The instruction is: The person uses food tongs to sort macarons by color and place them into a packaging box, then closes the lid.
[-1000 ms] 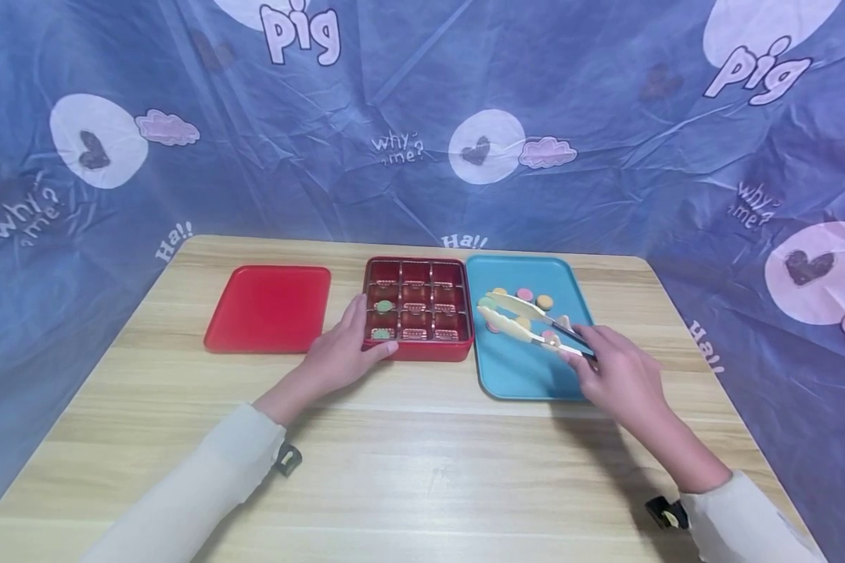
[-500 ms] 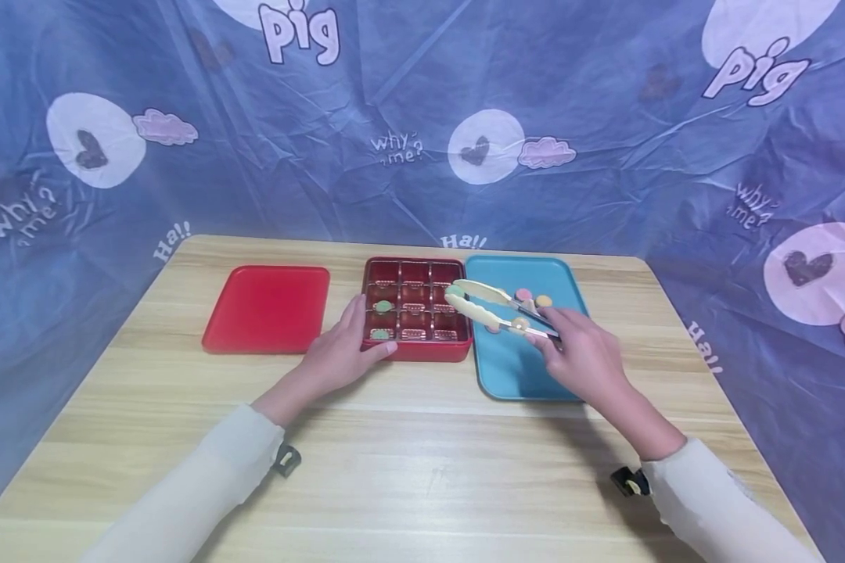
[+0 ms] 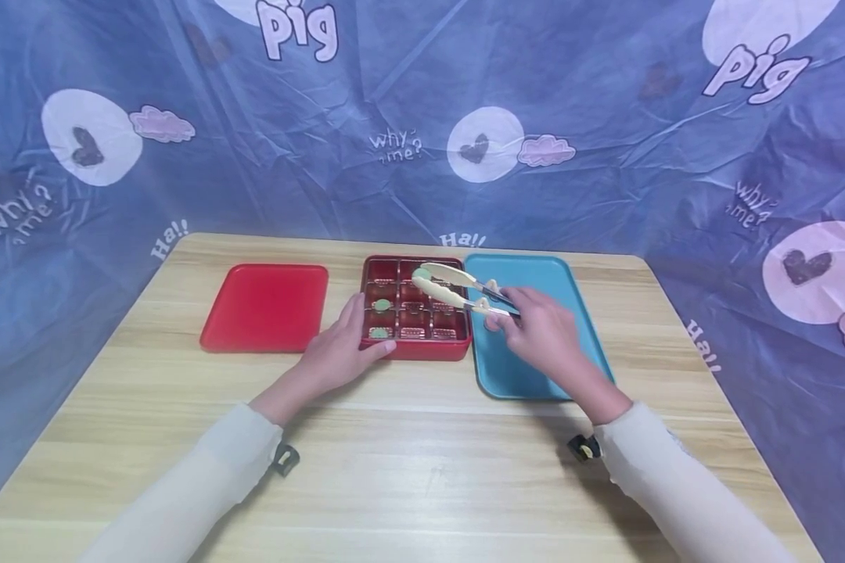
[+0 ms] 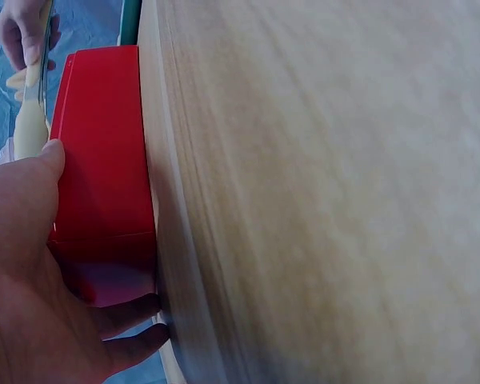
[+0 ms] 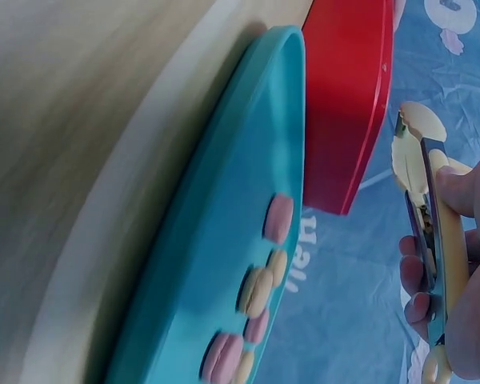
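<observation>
My left hand (image 3: 334, 356) rests against the left side and front corner of a red compartment box (image 3: 429, 352), its fingers along the side and its thumb at the front. My right hand (image 3: 545, 332) grips cream-tipped tongs (image 3: 440, 292) by their handles. Between the tong tips is a green macaron (image 3: 421, 274), held above the box's back compartments. Two other green macarons sit in the left column, one in the middle compartment (image 3: 382, 305) and one in the front. In the right wrist view, the tongs' handles (image 5: 448, 264) lie in my curled fingers.
A blue tray (image 3: 521, 379) stands right of the box, close against it. Several pink and yellowish macarons (image 5: 256, 290) lie on it, mostly hidden by my right hand in the head view. A red lid (image 3: 267, 309) lies at the left. A patterned cloth (image 3: 324, 180) hangs behind the table.
My right hand has moved left with the tongs, carrying the green macaron from the blue tray to over the box. My left hand has stayed against the box.
</observation>
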The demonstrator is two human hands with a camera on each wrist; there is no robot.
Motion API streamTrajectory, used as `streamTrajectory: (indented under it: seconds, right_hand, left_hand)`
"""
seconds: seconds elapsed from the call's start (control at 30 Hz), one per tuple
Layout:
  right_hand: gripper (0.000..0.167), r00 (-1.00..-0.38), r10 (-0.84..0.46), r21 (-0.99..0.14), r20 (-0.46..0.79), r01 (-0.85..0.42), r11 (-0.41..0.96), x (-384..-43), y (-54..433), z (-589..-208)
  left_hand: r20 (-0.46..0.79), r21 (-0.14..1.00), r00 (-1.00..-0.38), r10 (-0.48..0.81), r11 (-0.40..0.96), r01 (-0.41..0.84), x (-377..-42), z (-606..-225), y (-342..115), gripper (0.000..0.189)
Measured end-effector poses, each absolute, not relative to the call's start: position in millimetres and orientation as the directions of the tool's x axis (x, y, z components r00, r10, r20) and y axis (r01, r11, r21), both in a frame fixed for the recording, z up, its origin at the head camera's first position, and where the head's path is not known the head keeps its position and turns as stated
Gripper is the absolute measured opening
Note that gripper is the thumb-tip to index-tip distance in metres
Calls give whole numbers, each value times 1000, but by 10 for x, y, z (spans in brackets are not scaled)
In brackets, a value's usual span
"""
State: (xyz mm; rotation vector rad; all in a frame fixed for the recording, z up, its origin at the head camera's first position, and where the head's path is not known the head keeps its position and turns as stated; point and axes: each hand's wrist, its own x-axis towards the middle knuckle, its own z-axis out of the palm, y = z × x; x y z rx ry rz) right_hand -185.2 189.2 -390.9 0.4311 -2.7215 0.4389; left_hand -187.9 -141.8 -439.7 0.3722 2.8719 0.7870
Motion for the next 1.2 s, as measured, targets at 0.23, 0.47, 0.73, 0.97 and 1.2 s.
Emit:
streamTrajectory:
  seconds: [0.23, 0.47, 0.73, 0.97, 1.2]
  right_hand:
    - [53, -908, -265, -237, 326, -350, 906, -1967, 1699, -3910]
    - [57, -897, -299, -232, 326, -383, 894, -2072, 1566, -3933]
    - [57, -903, -307, -211, 301, -377, 902, -2204, 1441, -3944]
    - [54, -892, -333, -201, 306, -402, 893, -2261, 1384, -3989]
    - [52, -886, -329, -183, 326, -401, 898, -2297, 1323, -4020]
  left_hand:
    - [-73, 528, -960, 270, 827, 192, -1877, -4385, -1412, 109]
    - [-77, 530, -962, 263, 828, 184, -1869, -4382, -1413, 110]
    - [-61, 531, -962, 265, 825, 194, -1881, -4378, -1419, 110]
    - [-66, 528, -961, 268, 826, 194, -1894, -4409, -1419, 112]
    - [-69, 529, -962, 263, 827, 188, -1887, -4420, -1420, 112]
